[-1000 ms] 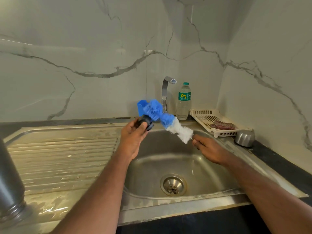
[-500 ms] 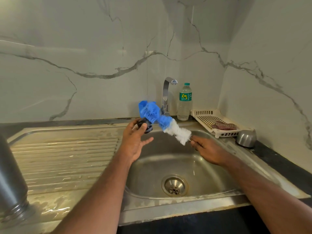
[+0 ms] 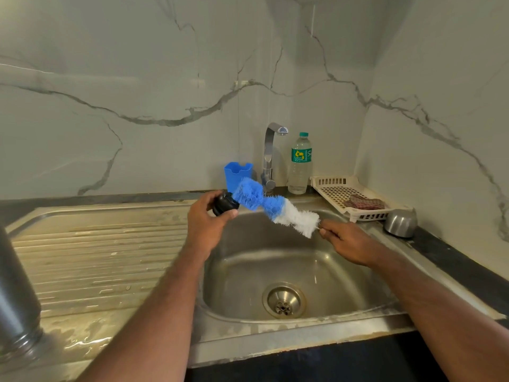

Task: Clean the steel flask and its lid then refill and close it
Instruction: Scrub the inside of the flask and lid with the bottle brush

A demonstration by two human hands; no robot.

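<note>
My left hand (image 3: 205, 224) grips the flask's black lid (image 3: 224, 204) above the sink's back left rim. A blue and white bottle brush (image 3: 271, 206) slants from the lid down to the right, its blue tip against the lid. My right hand (image 3: 348, 241) pinches the brush's thin handle at the white end, over the basin. The steel flask (image 3: 16, 301) stands at the far left edge on the wet drainboard, only partly in frame. A steel cup (image 3: 400, 223) sits upside down on the counter to the right.
The steel sink (image 3: 275, 329) has a drain (image 3: 283, 300) in its middle and a ribbed drainboard (image 3: 96, 257) on the left. At the back stand a tap (image 3: 271, 155), a blue holder (image 3: 237, 173) and a water bottle (image 3: 300, 164). A cream tray (image 3: 338, 188) holds a scrub pad (image 3: 363, 203).
The brush has slid a little to the right along the lid, uncovering the blue holder behind it. My left thumb has closed back onto the lid.
</note>
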